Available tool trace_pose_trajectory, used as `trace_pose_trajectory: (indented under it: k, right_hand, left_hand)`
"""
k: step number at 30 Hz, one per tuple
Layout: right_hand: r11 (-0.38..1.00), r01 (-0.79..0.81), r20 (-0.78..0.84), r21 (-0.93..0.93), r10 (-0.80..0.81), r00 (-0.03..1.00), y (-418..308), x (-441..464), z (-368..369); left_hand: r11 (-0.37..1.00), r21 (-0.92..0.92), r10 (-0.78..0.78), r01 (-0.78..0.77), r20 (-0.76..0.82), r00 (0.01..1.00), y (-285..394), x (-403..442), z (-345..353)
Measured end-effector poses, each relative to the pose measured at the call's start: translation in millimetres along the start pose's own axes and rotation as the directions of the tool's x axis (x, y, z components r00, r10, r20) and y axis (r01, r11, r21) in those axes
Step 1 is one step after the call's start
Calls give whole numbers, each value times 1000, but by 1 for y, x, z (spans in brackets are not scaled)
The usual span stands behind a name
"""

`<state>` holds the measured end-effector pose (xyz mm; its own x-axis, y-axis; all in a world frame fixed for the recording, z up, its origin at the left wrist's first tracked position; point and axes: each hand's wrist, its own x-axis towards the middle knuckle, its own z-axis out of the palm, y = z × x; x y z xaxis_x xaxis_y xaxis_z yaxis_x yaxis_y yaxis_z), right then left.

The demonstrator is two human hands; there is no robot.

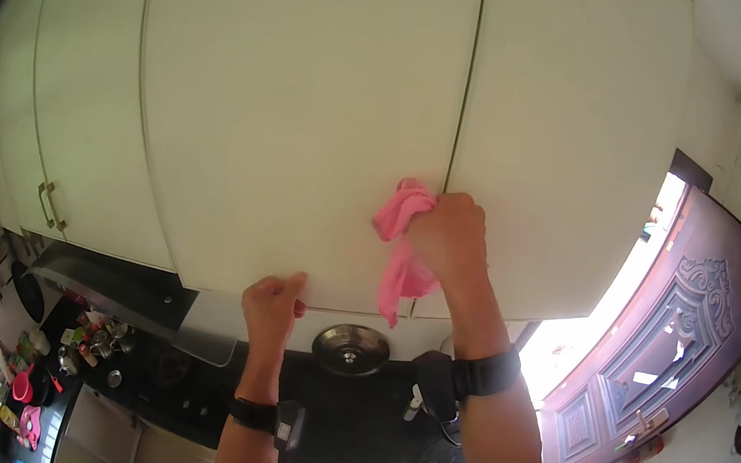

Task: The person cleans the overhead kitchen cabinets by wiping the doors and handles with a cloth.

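Right hand: fingers curled, closed on a bunched pink cloth, gripping it near its upper part. The cloth lies to the left of the knuckles, with a loose end dropping below the hand; its long axis runs roughly up and down, close to parallel with the seam beside it. Right hand is the nearer one; left hand is apart from the cloth, lower and to its left, fingers partly curled, one digit pointing up. Cannot tell whether it holds or touches anything.

Cloth is in front of the left cabinet panel, near its bottom edge; right hand overlaps the seam with the right cabinet panel. Below: a round metal lid, then the dark counter. Far right: a carved wooden door, ajar.
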<state>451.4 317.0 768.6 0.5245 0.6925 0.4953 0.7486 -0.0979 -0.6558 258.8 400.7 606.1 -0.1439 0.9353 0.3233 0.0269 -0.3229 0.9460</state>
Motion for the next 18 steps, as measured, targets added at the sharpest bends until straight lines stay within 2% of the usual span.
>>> trace_pose_trajectory:
  k: [3,5,7,10,13,16,18]
  right_hand:
    - [988,110,-49,104,-105,993,24,0,0]
    - [858,160,-232,488,-49,971,50,-12,-5]
    - [648,209,-335,732,75,939,75,-18,-19]
    - [689,340,-458,641,-13,889,85,-27,-31]
    - [725,541,-475,426,-329,816,73,-34,-24]
    - [755,528,-208,388,-487,848,55,-28,-15]
    - [692,672,-187,264,-647,739,51,-14,-3]
  left_hand:
    - [1000,25,-16,16,11,1000,2,-1,-2]
    - [998,68,-19,18,14,1000,0,1,-6]
    - [998,55,-23,23,7,1000,5,1,-5]
    - [998,58,-22,22,8,1000,7,-2,-4]
    - [998,67,-8,8,13,1000,2,-1,-5]
    - [998,52,-23,21,29,999,3,-1,-5]
    - [999,25,-31,30,34,999,8,-1,-6]
